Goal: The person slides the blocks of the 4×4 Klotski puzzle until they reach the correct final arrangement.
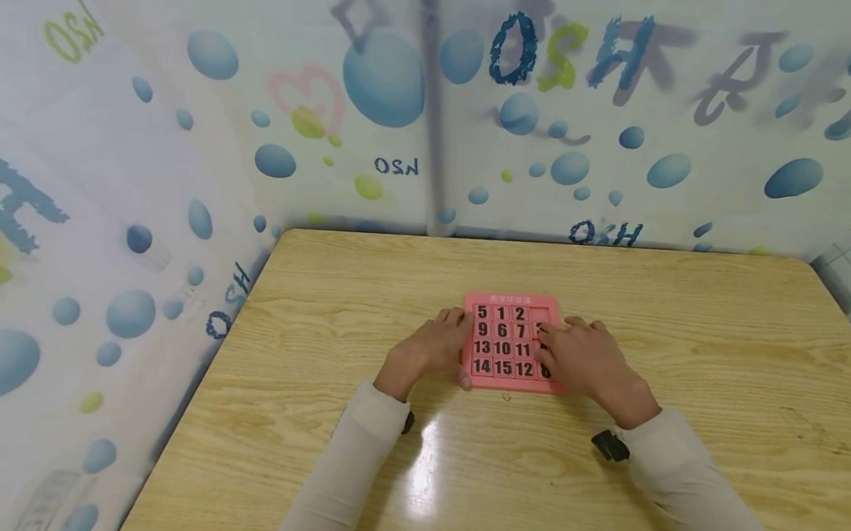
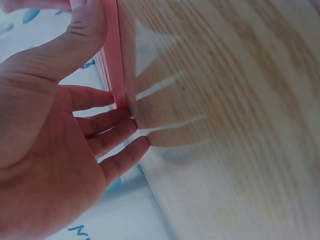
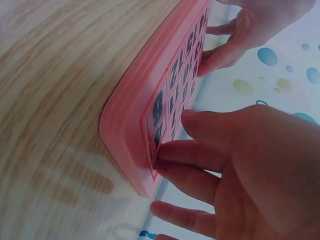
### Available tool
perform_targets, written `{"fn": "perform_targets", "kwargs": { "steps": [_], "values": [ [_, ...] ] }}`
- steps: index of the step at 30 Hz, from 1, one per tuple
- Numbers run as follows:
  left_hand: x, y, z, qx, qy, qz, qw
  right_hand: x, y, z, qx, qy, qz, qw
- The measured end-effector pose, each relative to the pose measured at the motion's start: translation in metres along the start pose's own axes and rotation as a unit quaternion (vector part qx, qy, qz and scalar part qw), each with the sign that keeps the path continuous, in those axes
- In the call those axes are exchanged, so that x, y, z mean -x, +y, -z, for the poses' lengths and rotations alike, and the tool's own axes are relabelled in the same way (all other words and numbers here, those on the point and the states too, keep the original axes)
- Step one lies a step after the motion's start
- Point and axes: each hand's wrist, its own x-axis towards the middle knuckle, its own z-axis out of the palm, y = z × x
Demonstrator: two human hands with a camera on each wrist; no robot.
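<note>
My left hand (image 1: 435, 347), spread, touches pink number-slide puzzle (image 1: 514, 385); right hand (image 1: 584, 357), loosely spread, on right-column tiles (image 1: 546, 371). Likely tile-sliding step; next wants light push toward top-right gap (image 1: 539, 313).

Dressed in long, off-white sleeves (image 1: 338, 474) with plain cuffs (image 1: 379, 410); wearing small black pieces (image 1: 611, 446) beside them, perhaps strapped on.

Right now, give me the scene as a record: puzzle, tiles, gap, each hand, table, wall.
puzzle: pink, flat on table
readable tiles: 5 1 2 / 9 6 7 / 13 10 11 / 14 15 12 8
mostly covered: right column, rows two and three
gap: top right
left hand: at puzzle's left edge
right hand: touching right-column tiles
table: wood-grain
wall: bubble print
</note>
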Motion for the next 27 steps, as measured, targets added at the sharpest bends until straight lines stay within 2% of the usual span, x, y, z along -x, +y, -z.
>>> {"fn": "perform_targets", "kwargs": {
  "steps": [27],
  "values": [
    [0.0, 0.0, 0.0, 0.003, -0.001, 0.003, 1.0, -0.011, 0.003, -0.002, -0.002, -0.01, -0.013, 1.0]
  ]
}}
